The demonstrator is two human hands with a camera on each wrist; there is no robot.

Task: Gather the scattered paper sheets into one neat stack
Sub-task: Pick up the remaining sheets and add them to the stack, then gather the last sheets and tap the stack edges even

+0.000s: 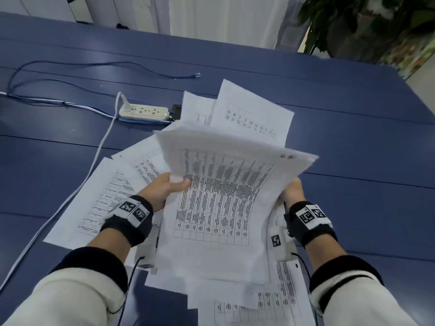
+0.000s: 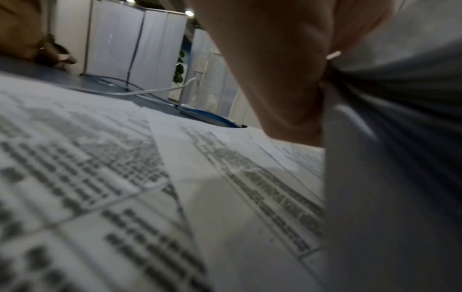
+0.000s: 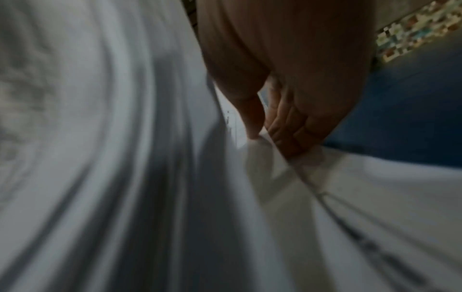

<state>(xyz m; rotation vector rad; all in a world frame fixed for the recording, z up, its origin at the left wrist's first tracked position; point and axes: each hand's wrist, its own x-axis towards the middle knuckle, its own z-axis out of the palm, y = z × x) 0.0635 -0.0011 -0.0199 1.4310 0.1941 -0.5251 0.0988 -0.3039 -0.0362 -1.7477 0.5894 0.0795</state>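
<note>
Both hands hold one bundle (image 1: 219, 196) of printed sheets lifted off the tabletop (image 1: 353, 142): the left hand (image 1: 162, 187) has its grip closed on the bundle's edge at 9 o'clock, thumb over the top sheet and fingers hidden beneath; the right hand (image 1: 293, 190) at 3 o'clock is mostly hidden behind the paper, though the right wrist view shows its fingers (image 3: 287, 126) curled and pinching a sheet edge. The bundle bows between the two grips, its far edge curling up toward 12 o'clock, and its edges are plainly not square. From here the likely trouble is slippage: held only at the sides, loose inner sheets could slide out at 6 o'clock, and a hard squeeze might crease the bowed paper. More loose sheets (image 1: 94, 198) lie fanned and overlapping beneath and around the bundle, from 8 o'clock round to 1 o'clock, so sweeping the bundle low could scatter them further. At 10 o'clock a power strip (image 1: 143, 112) with a white cable (image 1: 70, 198) touches the sheets, and a dragged sheet might snag there. The tabletop is dark blue, in panels; a blue cable (image 1: 70, 64) loops at 10 o'clock, white partitions (image 1: 211, 15) stand at 12 and a leafy plant (image 1: 367, 22) at 2 o'clock
</note>
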